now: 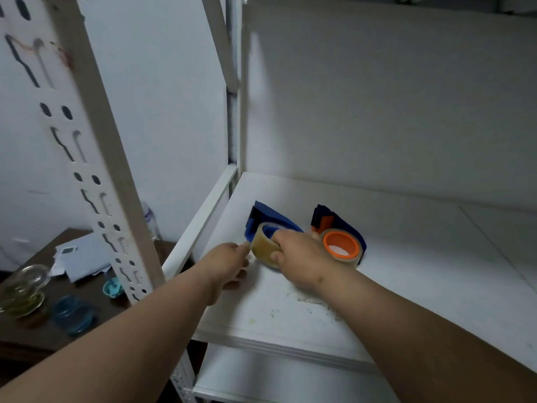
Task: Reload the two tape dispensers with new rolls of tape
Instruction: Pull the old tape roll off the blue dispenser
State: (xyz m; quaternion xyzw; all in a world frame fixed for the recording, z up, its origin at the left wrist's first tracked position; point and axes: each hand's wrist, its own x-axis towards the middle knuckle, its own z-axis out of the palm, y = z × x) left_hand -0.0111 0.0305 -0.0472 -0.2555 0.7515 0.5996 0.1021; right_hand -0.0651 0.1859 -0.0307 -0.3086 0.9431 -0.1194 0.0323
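Right hand [302, 257] grip: thumb and fingers curled round the translucent tan roll of packing tape [266, 246], seated on the blue plastic tape dispenser [271, 221] lying on the white shelf board [406, 274]. Left hand [229, 261] grip sits just left of the roll, fingertips at its edge; pinching a tape end or not, cannot tell.

Judgement: hold the roll steady, peel the free end toward the dispenser's far end.

Dispenser's long axis runs away from the right grip, up-left. Second dispenser, orange-cored roll [341, 245], lies just right of it.
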